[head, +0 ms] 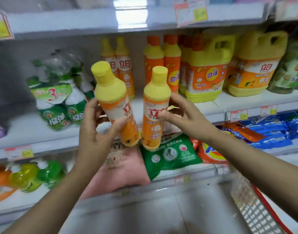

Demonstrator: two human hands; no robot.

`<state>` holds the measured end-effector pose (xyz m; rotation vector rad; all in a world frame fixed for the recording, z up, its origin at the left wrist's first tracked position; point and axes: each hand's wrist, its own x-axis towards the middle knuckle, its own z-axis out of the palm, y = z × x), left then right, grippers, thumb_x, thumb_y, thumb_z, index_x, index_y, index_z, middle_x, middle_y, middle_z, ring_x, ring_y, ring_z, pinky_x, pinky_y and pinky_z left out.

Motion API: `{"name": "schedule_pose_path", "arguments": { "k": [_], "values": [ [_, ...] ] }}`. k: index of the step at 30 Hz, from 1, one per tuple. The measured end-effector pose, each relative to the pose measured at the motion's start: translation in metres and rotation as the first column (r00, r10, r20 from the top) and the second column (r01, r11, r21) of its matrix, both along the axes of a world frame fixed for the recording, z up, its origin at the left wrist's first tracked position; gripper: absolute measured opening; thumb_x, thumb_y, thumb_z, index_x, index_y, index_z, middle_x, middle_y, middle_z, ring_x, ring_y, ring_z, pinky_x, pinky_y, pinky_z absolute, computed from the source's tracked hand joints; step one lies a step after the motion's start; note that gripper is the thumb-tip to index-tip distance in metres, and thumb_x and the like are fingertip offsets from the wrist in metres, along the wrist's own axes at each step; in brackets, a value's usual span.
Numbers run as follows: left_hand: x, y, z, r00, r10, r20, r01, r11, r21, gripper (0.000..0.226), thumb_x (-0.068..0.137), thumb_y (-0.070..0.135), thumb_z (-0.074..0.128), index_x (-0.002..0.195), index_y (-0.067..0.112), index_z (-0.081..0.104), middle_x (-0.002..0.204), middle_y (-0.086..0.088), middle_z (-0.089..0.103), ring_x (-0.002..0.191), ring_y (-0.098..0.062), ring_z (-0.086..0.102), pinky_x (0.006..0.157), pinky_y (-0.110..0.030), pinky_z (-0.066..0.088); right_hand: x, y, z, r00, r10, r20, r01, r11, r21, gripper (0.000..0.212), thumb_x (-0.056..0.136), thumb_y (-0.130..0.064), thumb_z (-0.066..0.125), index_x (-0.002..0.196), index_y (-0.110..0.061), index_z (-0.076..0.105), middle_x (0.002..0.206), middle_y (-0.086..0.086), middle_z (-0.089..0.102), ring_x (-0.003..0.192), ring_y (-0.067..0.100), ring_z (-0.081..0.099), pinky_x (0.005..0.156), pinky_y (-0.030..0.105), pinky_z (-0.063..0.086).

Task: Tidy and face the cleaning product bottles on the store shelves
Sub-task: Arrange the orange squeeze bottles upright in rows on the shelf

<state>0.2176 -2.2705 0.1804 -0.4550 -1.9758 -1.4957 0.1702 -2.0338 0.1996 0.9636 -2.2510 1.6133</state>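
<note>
Two slim orange dish-soap bottles with yellow caps are held in the air in front of the middle shelf (212, 105). My left hand (96, 130) grips the left bottle (114, 98), which tilts with its cap to the left. My right hand (182, 115) holds the right bottle (155, 105) upright, thumb across its label and fingers behind it. Two matching slim bottles (123, 65) stand at the back of the shelf. To their right stand orange bottles with yellow shoulders (163, 61) and two big yellow jugs (204, 71).
Green bottle packs (60, 98) lean on the left of the middle shelf. Below lie a pink bag (121, 166), a green bag (171, 152), an orange bag (210, 152) and blue packs (276, 130). Green and yellow pump bottles (35, 174) stand lower left. Price tags line the shelf edges.
</note>
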Motion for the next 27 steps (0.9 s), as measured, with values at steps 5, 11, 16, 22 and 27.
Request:
{"name": "schedule_pose_path", "arguments": {
  "k": [5,11,16,22,27],
  "values": [
    [-0.034,-0.015,0.046,0.993,0.073,-0.089,-0.077,0.996,-0.040,0.059,0.094,0.017,0.063,0.146,0.014,0.036,0.136,-0.002,0.055,0.120,-0.014,0.057,0.099,-0.031,0.049,-0.034,-0.036,0.035,0.987,-0.054,-0.150,0.045,0.997,-0.057,0.040,0.095,-0.017,0.062,0.133,-0.007,0.053,0.123,-0.001,0.063,0.113,0.008,0.059,0.098,0.033,0.049],
    [-0.087,-0.032,0.035,1.000,-0.001,-0.018,0.000,0.998,-0.065,0.060,0.095,0.018,0.060,0.148,0.016,0.032,0.140,0.001,0.053,0.125,-0.006,0.052,0.101,-0.023,0.046,-0.077,-0.074,0.026,0.961,-0.175,-0.213,0.171,0.985,-0.040,0.053,0.094,-0.027,0.062,0.140,-0.005,0.049,0.134,0.008,0.059,0.125,0.018,0.054,0.104,0.033,0.045],
    [-0.127,-0.042,0.026,0.997,0.017,0.077,-0.020,0.999,0.042,0.053,0.097,0.012,0.056,0.146,0.015,0.034,0.136,-0.002,0.055,0.117,0.001,0.056,0.093,-0.014,0.048,-0.113,-0.099,0.020,0.955,-0.264,-0.139,0.255,0.964,-0.077,0.040,0.094,-0.020,0.060,0.130,-0.003,0.052,0.121,0.009,0.065,0.110,0.016,0.061,0.094,0.036,0.050],
    [-0.165,-0.050,0.024,0.989,0.070,0.126,-0.072,0.997,0.005,0.043,0.098,0.022,0.054,0.139,0.016,0.041,0.131,-0.003,0.059,0.118,-0.013,0.059,0.103,-0.042,0.048,-0.151,-0.127,0.020,0.920,-0.390,-0.039,0.383,0.916,-0.115,0.045,0.099,-0.021,0.055,0.141,-0.008,0.045,0.129,0.012,0.064,0.117,0.028,0.062,0.099,0.040,0.051],
    [-0.185,-0.050,0.026,0.986,0.105,0.126,-0.099,0.994,-0.053,0.039,0.102,0.028,0.045,0.139,0.016,0.042,0.128,-0.003,0.058,0.116,-0.015,0.057,0.105,-0.040,0.044,-0.168,-0.136,0.013,0.921,-0.390,0.024,0.387,0.904,-0.181,0.047,0.099,-0.026,0.051,0.142,-0.009,0.045,0.131,0.011,0.063,0.119,0.027,0.061,0.103,0.040,0.049]
  ]
}}
